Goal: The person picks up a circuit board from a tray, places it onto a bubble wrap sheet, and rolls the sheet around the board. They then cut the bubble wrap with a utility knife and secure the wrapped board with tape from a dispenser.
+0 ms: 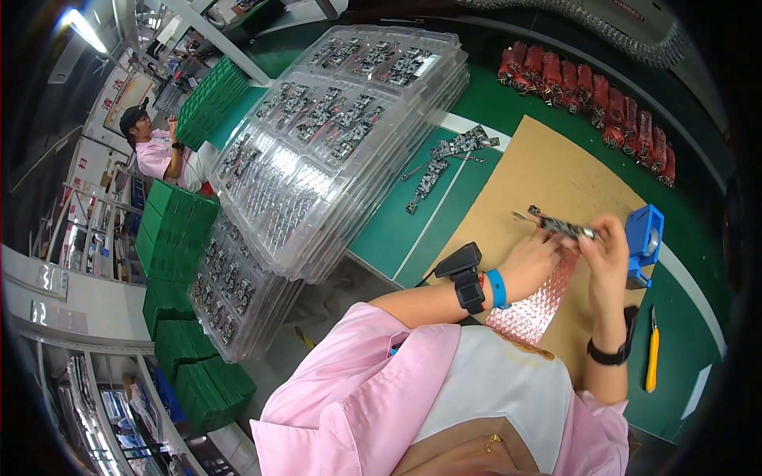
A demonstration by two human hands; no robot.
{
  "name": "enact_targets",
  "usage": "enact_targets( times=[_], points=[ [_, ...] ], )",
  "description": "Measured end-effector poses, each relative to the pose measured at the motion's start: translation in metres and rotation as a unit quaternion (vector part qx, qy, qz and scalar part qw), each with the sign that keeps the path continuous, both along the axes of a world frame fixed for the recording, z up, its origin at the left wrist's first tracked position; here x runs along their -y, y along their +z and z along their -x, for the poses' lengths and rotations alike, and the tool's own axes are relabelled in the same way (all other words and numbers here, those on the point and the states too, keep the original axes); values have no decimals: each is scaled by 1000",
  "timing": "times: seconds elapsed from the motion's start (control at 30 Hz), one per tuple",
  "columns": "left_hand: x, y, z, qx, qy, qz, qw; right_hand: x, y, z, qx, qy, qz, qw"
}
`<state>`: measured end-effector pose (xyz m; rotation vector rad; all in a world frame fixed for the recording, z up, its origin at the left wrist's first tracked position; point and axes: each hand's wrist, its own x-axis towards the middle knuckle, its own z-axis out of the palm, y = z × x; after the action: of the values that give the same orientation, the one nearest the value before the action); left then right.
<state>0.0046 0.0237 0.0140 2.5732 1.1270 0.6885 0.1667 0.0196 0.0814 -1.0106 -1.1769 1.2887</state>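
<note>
A small bundle of dark circuit boards (562,226) is held just above a brown cardboard sheet (508,190). My right hand (607,246) pinches the right end of the bundle between its fingers. At the other end, my left hand (530,262) has its curled fingers against the boards; its fingertips are partly hidden. A strip of pink bubble wrap (536,305) hangs down between my hands toward my lap, its upper end by my fingers. Beyond the cardboard's left edge, several loose circuit boards (452,151) lie on the green table.
Stacked clear plastic trays of circuit boards (333,151) rise on the left. Red-wrapped bundles (587,95) line the back. A blue tape dispenser (643,242) and a yellow-handled tool (652,357) are at the right. Green crates (175,222) and another person (159,147) are farther left.
</note>
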Motion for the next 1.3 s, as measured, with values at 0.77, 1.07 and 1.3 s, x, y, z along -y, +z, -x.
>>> enact_targets(
  times=[0.77,1.07,1.3],
  points=[
    [-85,-10,-46,-44,-186,-26,981,21,-73,-94,453,-106,-225,856],
    [-125,1,-65,95,-167,392,900,-39,-91,-111,360,-52,-85,928],
    [-154,-8,-70,-42,-191,368,909,-63,-110,-110,288,-5,56,956]
  ],
)
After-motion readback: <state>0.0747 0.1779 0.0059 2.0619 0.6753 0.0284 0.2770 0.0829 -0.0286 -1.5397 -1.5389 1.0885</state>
